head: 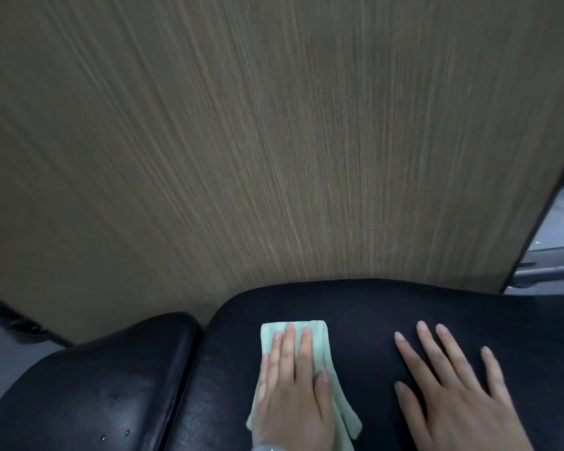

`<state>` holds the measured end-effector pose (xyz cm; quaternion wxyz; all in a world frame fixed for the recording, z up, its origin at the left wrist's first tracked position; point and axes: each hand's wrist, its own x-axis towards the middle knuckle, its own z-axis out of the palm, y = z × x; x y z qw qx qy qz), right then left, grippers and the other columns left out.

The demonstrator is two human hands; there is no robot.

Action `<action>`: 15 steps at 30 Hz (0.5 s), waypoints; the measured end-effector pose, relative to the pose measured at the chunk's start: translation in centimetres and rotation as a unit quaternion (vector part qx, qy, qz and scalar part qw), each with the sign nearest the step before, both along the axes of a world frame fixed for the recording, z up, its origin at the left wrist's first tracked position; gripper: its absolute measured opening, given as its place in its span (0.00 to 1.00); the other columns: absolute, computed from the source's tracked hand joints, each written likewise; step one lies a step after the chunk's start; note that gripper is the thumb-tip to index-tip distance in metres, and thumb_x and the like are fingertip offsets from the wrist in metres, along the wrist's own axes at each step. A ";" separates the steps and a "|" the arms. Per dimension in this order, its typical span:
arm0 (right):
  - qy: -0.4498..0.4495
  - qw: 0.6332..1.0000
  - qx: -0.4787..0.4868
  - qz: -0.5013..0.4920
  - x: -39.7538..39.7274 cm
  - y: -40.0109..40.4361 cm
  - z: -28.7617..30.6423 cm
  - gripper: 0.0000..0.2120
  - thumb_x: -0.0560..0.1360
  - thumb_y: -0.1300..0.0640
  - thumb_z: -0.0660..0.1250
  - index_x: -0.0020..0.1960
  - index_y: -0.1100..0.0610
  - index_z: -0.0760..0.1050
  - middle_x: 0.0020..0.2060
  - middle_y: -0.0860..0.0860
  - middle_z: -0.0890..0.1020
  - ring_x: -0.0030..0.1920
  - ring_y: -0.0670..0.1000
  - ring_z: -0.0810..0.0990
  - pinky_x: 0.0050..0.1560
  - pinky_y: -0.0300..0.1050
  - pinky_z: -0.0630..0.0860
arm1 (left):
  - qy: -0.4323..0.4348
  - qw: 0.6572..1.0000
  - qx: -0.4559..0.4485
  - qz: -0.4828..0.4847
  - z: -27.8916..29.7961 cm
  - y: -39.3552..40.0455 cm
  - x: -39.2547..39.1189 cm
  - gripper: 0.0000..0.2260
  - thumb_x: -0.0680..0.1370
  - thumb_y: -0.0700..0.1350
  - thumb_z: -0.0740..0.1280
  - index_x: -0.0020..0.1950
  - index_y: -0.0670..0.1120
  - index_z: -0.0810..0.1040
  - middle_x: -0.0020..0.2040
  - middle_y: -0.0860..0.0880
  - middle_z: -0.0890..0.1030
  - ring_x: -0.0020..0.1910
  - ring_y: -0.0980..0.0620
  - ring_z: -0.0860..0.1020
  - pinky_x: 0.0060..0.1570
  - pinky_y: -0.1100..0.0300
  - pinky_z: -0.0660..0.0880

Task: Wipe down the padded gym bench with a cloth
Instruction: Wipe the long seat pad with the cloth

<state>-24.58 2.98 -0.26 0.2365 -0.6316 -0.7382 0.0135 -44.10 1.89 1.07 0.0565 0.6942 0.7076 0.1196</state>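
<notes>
Here, at the far left, the glossy black vinyl side pad sits apart from the main cushion by a narrow gap. Next comes the wide black padded gym bench seat, butted against a brown wood-grain wall panel. My left hand lies flat on the folded pale green microfibre cloth, fingers straight and close together, thumb alongside; I judge the flat palm is there to spread pressure evenly. The cloth rests on the seat's left half, a long strip whose axis runs from me toward the wall, its squared end pointing at the panel. To the right, my right hand rests bare on the padding, fingers spread, probably to brace me. At the far right edge, grey metal equipment shows, blurred.
</notes>
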 end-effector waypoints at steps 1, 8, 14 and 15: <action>0.000 1.000 0.000 0.001 0.0 0.0 0.0 0.29 0.78 0.38 0.37 0.68 0.49 0.66 0.66 0.55 0.76 0.76 0.42 0.45 0.71 0.58 0.50 | -0.006 1.000 0.000 -0.001 0.0 0.0 -0.1 0.24 0.74 0.53 0.56 0.69 0.47 0.69 0.66 0.46 0.76 0.67 0.51 0.66 0.66 0.58 0.53; -0.003 1.000 0.005 0.004 0.1 0.1 -0.4 0.29 0.78 0.38 0.37 0.68 0.49 0.67 0.66 0.54 0.75 0.76 0.42 0.46 0.72 0.56 0.49 | -0.016 0.999 -0.021 0.044 1.6 5.3 0.0 0.41 0.64 0.61 0.26 0.78 0.53 0.40 0.77 0.56 0.37 0.74 0.59 0.34 0.69 0.64 0.29; 0.001 1.000 0.003 0.011 0.1 0.3 -0.4 0.29 0.78 0.38 0.38 0.67 0.49 0.67 0.72 0.48 0.67 0.76 0.43 0.46 0.73 0.54 0.47 | -0.009 0.998 -0.025 0.058 1.9 8.4 -0.1 0.28 0.79 0.58 0.37 0.79 0.51 0.42 0.79 0.55 0.40 0.75 0.58 0.37 0.71 0.62 0.32; 0.000 1.000 0.007 0.012 0.2 0.4 -0.5 0.29 0.78 0.38 0.38 0.68 0.49 0.67 0.75 0.46 0.61 0.76 0.43 0.46 0.73 0.55 0.47 | -0.012 0.998 -0.024 0.056 2.0 8.2 -0.1 0.32 0.75 0.60 0.34 0.79 0.52 0.42 0.78 0.55 0.40 0.75 0.59 0.36 0.70 0.62 0.31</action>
